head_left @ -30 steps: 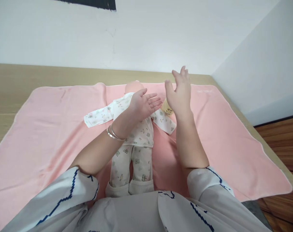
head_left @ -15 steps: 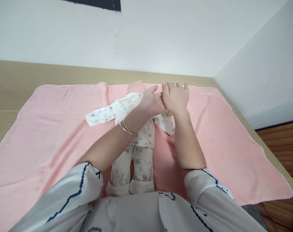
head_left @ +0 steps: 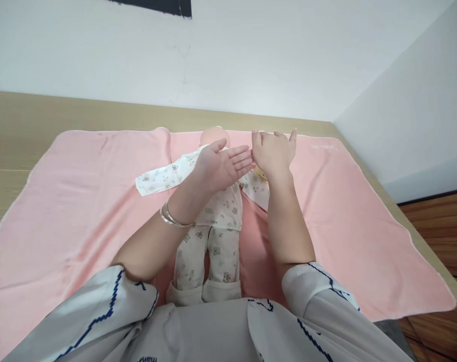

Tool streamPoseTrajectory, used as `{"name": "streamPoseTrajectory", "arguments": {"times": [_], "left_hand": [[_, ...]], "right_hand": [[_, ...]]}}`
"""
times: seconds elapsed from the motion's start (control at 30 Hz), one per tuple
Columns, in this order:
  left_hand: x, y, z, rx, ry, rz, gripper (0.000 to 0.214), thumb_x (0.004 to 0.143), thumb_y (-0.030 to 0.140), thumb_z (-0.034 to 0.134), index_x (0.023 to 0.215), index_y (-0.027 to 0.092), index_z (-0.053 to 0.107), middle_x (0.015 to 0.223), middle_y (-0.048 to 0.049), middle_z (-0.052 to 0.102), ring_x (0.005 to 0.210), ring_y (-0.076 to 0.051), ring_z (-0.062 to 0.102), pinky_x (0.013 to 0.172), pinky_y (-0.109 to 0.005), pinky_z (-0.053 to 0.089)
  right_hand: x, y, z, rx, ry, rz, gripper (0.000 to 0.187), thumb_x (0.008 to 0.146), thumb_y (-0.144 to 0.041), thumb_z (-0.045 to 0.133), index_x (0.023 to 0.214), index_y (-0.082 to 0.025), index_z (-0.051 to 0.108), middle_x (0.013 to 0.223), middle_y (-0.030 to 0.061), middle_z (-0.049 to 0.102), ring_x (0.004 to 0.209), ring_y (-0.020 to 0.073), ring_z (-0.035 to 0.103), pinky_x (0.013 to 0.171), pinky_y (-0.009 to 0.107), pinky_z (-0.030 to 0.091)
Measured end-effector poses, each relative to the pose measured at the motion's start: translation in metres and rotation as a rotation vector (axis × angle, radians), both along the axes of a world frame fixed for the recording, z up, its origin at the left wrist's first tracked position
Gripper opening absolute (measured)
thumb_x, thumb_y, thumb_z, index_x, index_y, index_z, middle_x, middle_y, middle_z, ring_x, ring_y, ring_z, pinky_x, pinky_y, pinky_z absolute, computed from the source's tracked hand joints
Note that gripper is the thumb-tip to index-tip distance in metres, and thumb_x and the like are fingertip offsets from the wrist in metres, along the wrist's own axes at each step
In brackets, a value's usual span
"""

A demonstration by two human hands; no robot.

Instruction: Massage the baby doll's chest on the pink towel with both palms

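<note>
In the head view, your left hand lies over the chest of the doll, palm showing, its fingers straight and close together with the thumb spread, so the torso and neck beneath are largely hidden. The doll lies on the pink blanket, head just short of 12 o'clock, legs towards 6; a patterned top and trousers enclose its body and legs. Your right hand, at 2 o'clock, turns its back to the camera with fingers bent away; you cannot tell what, if anything, they grip. Your left fingertips meet its edge in view, though contact is unclear. Behind your right wrist a yellow item is mostly covered, beside the doll's half-hidden sleeve. Lettering on the blanket, towards 2 o'clock, is too faint to read; the dark panel at 11 is cut off.
</note>
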State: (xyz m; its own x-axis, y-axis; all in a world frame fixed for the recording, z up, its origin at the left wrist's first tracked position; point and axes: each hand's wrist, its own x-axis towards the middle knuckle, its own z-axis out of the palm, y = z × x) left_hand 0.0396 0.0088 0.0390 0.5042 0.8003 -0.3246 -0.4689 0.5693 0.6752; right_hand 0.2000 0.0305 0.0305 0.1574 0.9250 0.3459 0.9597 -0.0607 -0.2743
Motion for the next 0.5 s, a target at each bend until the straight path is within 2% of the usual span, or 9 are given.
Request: {"name": "streamPoseTrajectory", "arguments": {"times": [0.17,0.27,0.33,0.4,0.5], "left_hand": [[-0.034,-0.012,0.005,0.106,0.096,0.024,0.06,0.102,0.04,0.036,0.152,0.017,0.059,0.143,-0.0189,0.07,0.147,-0.033,0.06,0.122,-0.053,0.05],[-0.044,-0.017,0.011,0.151,0.14,0.077,0.057,0.101,0.039,0.036,0.15,0.02,0.059,0.145,-0.0175,0.069,0.149,-0.033,0.058,0.122,-0.054,0.049],[-0.046,-0.023,0.016,0.195,0.16,0.087,0.055,0.101,0.04,0.039,0.149,0.021,0.06,0.146,-0.0176,0.068,0.15,-0.034,0.056,0.122,-0.056,0.05],[-0.046,-0.032,0.022,0.228,0.178,0.098,0.051,0.102,0.041,0.04,0.143,0.022,0.064,0.144,-0.0172,0.069,0.148,-0.036,0.058,0.119,-0.058,0.051],[-0.042,-0.049,0.034,0.277,0.223,0.159,0.043,0.103,0.039,0.042,0.128,0.022,0.072,0.132,-0.0134,0.075,0.142,-0.036,0.063,0.116,-0.059,0.055]], "right_hand": [[0.0,-0.006,0.004,-0.05,-0.038,-0.018,0.065,0.111,-0.044,0.021,0.116,-0.017,0.08,0.112,0.0153,0.082,0.139,0.0336,0.061,0.133,0.07,0.012],[0.004,-0.008,0.006,-0.015,0.003,0.018,0.06,0.111,-0.046,0.024,0.122,-0.02,0.077,0.126,0.0149,0.079,0.143,0.0347,0.059,0.132,0.075,0.01],[0.002,-0.011,0.009,0.029,0.024,0.03,0.06,0.111,-0.049,0.023,0.133,-0.021,0.071,0.147,0.0163,0.069,0.153,0.0375,0.048,0.13,0.079,0.006],[-0.008,-0.019,0.013,0.073,0.032,0.058,0.061,0.111,-0.054,0.021,0.147,-0.025,0.062,0.165,0.0154,0.052,0.163,0.0398,0.033,0.128,0.083,0.004],[-0.038,-0.042,0.019,0.108,0.08,0.192,0.062,0.112,-0.058,0.016,0.164,-0.034,0.039,0.177,0.0091,0.034,0.169,0.0362,0.018,0.131,0.08,0.006]]}}
